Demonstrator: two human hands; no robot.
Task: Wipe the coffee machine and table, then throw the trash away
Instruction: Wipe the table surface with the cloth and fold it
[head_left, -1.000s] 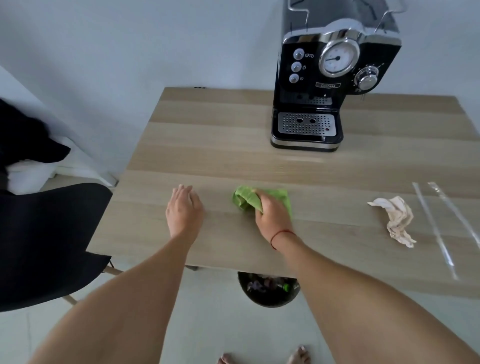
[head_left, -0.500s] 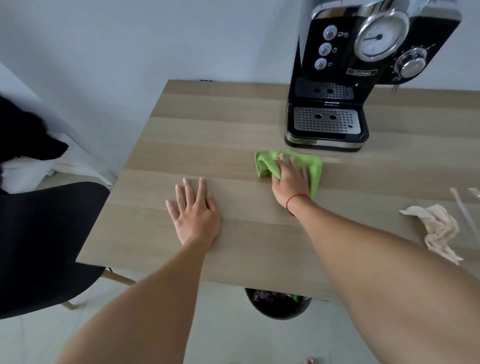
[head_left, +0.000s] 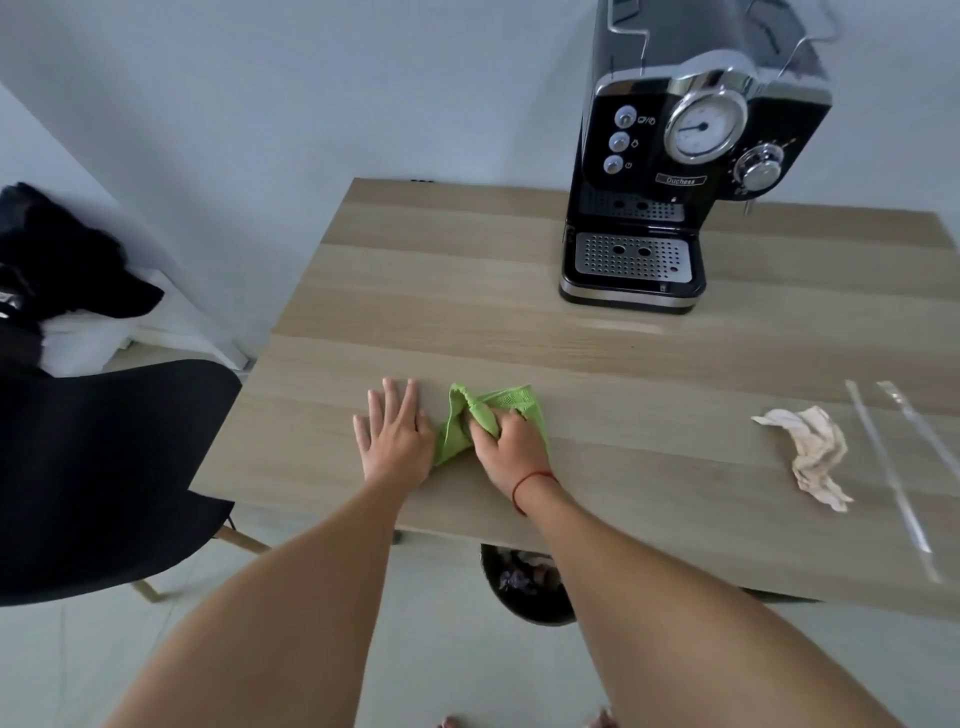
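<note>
While the left hand (head_left: 397, 441) lies flat near the counter's (head_left: 467, 291) front edge, fingers (head_left: 390, 402) straight, the right hand (head_left: 511, 449) clamps a fold of cloth (head_left: 511, 400) in curled fingers. The rest spreads beneath.

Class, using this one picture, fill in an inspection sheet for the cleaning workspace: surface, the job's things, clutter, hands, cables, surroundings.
Surface: light wooden table set against a pale wall.
Job's things: black coffee machine upright at the far right; green cloth near the front edge; bin holding rubbish on the floor under that edge.
Clutter: crumpled tissue and two clear plastic strips on the table's right side.
Hands: left hand flat on the table beside the cloth; right hand grips the cloth.
Cables: nothing seen.
Surroundings: black chair at the left; dark clothing on a white heap behind it.
</note>
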